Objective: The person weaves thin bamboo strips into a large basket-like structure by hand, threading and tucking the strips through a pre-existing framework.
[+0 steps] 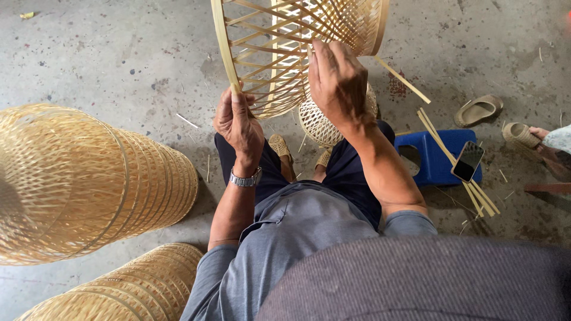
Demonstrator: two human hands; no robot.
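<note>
1. Nearest the camera: finished woven bamboo baskets [89, 178] lying on their sides on the stained grey concrete floor [119, 59].
2. Left hand [238, 122], wearing a wristwatch [246, 178], is clamped on the rim of the open-weave bamboo frame [285, 53] held up over the knees.
3. Right hand [337, 80] has its fingers curled, pinching a strip in the weave.
4. Further right: a blue plastic stool [431, 160] with a phone [467, 161] and loose bamboo strips [458, 163] on it, and a sandal [477, 110] beyond.

blue stool [429, 161], phone [467, 161], sandal [477, 110]
</note>
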